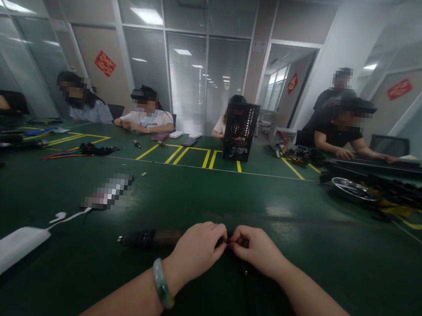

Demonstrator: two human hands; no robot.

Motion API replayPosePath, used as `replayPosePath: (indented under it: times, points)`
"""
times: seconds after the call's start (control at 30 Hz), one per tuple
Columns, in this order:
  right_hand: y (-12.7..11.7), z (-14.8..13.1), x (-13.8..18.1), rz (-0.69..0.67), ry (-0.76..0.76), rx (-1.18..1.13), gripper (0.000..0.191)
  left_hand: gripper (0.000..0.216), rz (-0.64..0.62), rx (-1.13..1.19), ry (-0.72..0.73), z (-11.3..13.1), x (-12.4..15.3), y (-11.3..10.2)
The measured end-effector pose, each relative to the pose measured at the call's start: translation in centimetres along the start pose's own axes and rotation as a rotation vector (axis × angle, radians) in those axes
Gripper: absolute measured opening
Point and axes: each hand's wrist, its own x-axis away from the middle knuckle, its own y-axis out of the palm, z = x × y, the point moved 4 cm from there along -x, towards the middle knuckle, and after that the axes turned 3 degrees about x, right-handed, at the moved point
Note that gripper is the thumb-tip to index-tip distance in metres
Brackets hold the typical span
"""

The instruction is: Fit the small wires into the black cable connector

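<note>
My left hand [201, 247] and my right hand [256, 248] meet over the green table, fingertips pinched together. Between them is a small dark piece, mostly covered by the fingers, so its kind does not show. A dark cylindrical object with a metal tip [142, 239] lies on the table, its right part hidden behind my left hand. Below my right hand a thin dark strip [246, 282] runs toward me; it is too dim to identify. A green bangle [162, 283] circles my left wrist.
A white numbered power bank or box [4, 259] lies at left, its cable leading to a blurred phone-like device [111, 193]. Beyond stand a black computer case [240, 131] and loose cables [94, 149]. A round metal dish [354, 189] sits at right. Several people sit across the table.
</note>
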Motion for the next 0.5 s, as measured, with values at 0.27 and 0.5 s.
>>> replayPosePath:
  times: [0.27, 0.5]
  points:
    - [0.06, 0.23, -0.02, 0.013, -0.01, 0.002, 0.005, 0.015, 0.029, 0.039, -0.009, -0.21, -0.04, 0.28]
    - [0.01, 0.29, 0.03, 0.014, 0.009, -0.004, 0.004, 0.007, 0.023, 0.033, 0.029, 0.09, -0.03, -0.05]
